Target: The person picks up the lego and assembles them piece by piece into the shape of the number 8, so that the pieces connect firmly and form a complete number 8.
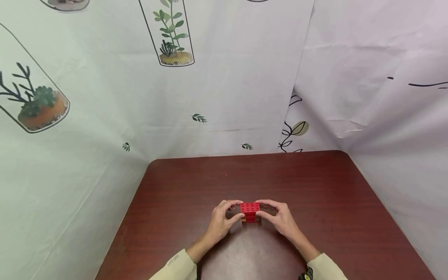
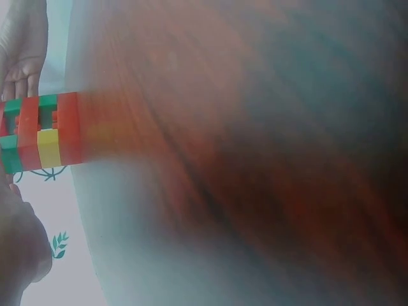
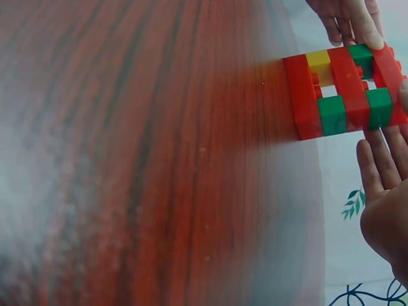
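Observation:
A stack of toy building blocks [image 1: 250, 218] stands on the table between the two hands. Its top is a red block [image 1: 250, 209] with two rows of studs. In the right wrist view a red bottom block [image 3: 302, 99], a red middle block [image 3: 350, 89] and the red top one are spaced apart by green blocks [image 3: 332, 115] and a yellow block [image 3: 319, 68]. My left hand [image 1: 221, 219] pinches the left end of the top red block between thumb and fingers. At its right end, my right hand [image 1: 281, 218] holds the same block likewise.
The reddish-brown table [image 1: 196, 182] has rounded far corners. White cloth [image 1: 227, 89] printed with plants and leaves hangs behind it and on both sides. A dark wrist device [image 1: 305, 276] shows at the right sleeve [image 1: 325, 266].

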`<state>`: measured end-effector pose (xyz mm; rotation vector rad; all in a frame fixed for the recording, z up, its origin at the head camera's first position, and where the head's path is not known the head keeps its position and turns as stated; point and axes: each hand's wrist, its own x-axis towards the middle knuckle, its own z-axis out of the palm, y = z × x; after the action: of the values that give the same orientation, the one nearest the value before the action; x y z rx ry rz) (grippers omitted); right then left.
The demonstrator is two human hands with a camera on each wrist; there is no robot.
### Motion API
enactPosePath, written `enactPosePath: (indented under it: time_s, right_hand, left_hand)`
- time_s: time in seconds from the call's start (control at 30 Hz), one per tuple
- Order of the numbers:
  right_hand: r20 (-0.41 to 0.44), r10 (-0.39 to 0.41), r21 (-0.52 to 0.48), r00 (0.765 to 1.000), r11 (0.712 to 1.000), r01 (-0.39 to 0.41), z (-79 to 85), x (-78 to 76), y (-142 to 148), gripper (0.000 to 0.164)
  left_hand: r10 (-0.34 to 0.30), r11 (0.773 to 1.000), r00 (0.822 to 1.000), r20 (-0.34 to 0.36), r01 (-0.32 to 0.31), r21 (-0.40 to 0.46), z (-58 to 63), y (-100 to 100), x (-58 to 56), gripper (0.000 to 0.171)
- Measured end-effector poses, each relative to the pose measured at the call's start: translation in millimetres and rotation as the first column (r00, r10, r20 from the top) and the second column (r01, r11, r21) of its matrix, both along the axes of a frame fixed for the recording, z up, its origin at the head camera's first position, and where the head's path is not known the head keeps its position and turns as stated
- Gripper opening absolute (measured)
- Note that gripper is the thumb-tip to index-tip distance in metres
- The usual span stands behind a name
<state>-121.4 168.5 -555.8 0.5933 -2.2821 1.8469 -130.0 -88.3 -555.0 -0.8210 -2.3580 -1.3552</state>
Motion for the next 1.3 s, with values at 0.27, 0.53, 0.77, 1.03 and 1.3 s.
enactPosePath:
  time_s: [0.27, 0.53, 0.77, 1.03, 1.3]
  right_hand:
    - [-0.053, -0.013, 0.064, 0.999, 0.998, 0.016, 0.3, -1.1, 1.6, 0.033]
    - [-0.066, -0.001, 0.091, 0.998, 0.996, 0.008, 2.9, -0.9, 2.2, 0.038]
    - [-0.079, -0.011, 0.094, 0.997, 0.995, 0.018, 0.7, -1.3, 1.2, 0.040]
    - [-0.071, -0.033, 0.134, 0.997, 0.990, 0.042, -1.8, 3.5, -0.1, 0.046]
    - [-0.092, -0.059, 0.160, 0.994, 0.984, 0.073, -8.6, 6.5, 3.6, 0.050]
  left_hand:
    - [0.009, 1.000, 0.999, -0.045, -0.009, 0.004, -5.3, 0.8, -0.3, 0.040]
    - [0.020, 0.999, 0.998, -0.066, -0.022, -0.030, -3.9, 1.7, -0.6, 0.040]
    - [0.058, 0.996, 0.997, -0.049, -0.061, -0.072, 0.2, 3.6, 2.5, 0.042]
    - [0.085, 0.991, 0.996, -0.018, -0.086, -0.099, 0.3, 3.5, 7.1, 0.045]
    - [0.099, 0.987, 0.995, -0.017, -0.100, -0.124, -5.6, 1.1, 8.9, 0.050]
